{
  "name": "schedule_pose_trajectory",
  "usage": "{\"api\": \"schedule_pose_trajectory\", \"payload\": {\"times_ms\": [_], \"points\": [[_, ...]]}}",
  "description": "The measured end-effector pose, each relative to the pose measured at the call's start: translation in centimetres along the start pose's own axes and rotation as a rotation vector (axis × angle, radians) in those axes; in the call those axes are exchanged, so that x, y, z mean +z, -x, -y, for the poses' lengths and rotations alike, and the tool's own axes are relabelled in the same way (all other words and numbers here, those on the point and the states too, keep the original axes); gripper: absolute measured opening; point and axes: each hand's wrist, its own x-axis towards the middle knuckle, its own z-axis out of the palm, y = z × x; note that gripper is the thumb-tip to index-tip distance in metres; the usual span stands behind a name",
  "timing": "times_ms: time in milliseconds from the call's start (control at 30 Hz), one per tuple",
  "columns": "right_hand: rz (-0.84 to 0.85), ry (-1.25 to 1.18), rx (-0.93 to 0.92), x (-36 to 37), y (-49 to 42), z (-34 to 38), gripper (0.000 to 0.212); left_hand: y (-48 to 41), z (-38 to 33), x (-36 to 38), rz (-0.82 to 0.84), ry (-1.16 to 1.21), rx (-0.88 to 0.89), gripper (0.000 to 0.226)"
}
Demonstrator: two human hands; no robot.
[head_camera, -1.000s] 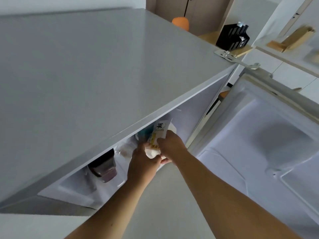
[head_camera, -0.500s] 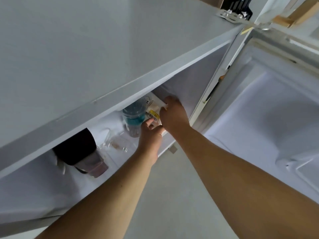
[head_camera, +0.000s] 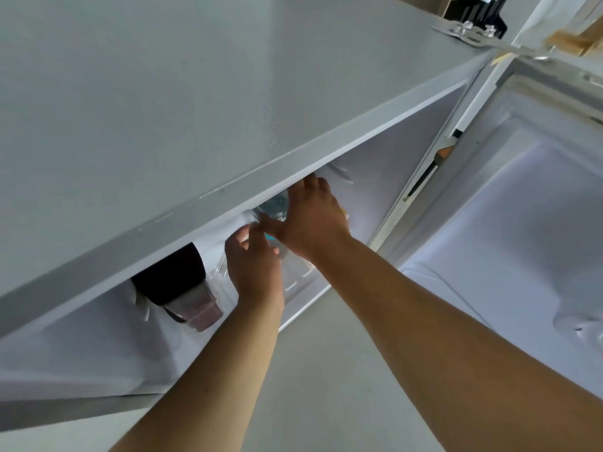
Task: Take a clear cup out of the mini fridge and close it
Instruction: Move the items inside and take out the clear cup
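Observation:
The mini fridge (head_camera: 163, 109) stands below me with its grey top toward me and its door (head_camera: 522, 239) swung open to the right. On its upper shelf stands a clear cup (head_camera: 274, 207) with a teal band, mostly hidden. My right hand (head_camera: 310, 223) lies over the cup, fingers stretched toward the back and thumb at the cup's left side. My left hand (head_camera: 254, 269) is just below and left of it, its fingertips at the cup by my right thumb. Whether either hand grips the cup is hidden.
A jar with a black lid (head_camera: 182, 288) lies tilted at the shelf's left. A clear plastic container (head_camera: 218, 272) sits between the jar and my left hand. A yellow edge of a packet (head_camera: 344, 213) shows right of my right hand. Grey floor (head_camera: 326, 370) lies below.
My right hand left the white packet at the shelf's right and moved left over the clear cup. My left hand shifted up to the cup. The view dipped closer to the fridge.

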Motion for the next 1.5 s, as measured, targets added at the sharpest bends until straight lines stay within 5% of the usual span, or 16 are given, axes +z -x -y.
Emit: {"api": "schedule_pose_trajectory", "payload": {"times_ms": [133,533,867,1000,1133,1267,1500], "points": [[0.219,-0.041,0.028,0.4,-1.7,0.3,0.094,-1.3,-1.6,1.0,0.029,-0.041,-0.042,0.037],[0.05,-0.114,0.02,1.0,6.4,-1.5,0.08,2.9,1.2,-2.7,0.162,-0.065,0.037,0.016],[0.185,-0.017,0.153,6.5,10.7,-4.2,0.082,2.2,8.1,-4.5,0.206,-0.231,-0.218,0.014],[0.237,-0.075,0.195,7.8,12.3,-5.0,0.08,1.5,9.1,-4.7,0.234,-0.203,-0.357,0.042],[0.271,-0.099,0.226,8.1,13.4,-5.6,0.061,1.3,9.2,-5.1,0.196,-0.116,-0.427,0.019],[0.155,-0.077,0.138,7.6,12.3,-4.0,0.041,1.7,8.8,-6.0,0.158,-0.127,-0.339,0.02],[0.274,-0.011,-0.029,9.7,7.5,2.0,0.064,0.9,7.0,-7.9,0.032,-0.122,-0.229,0.024]]}}
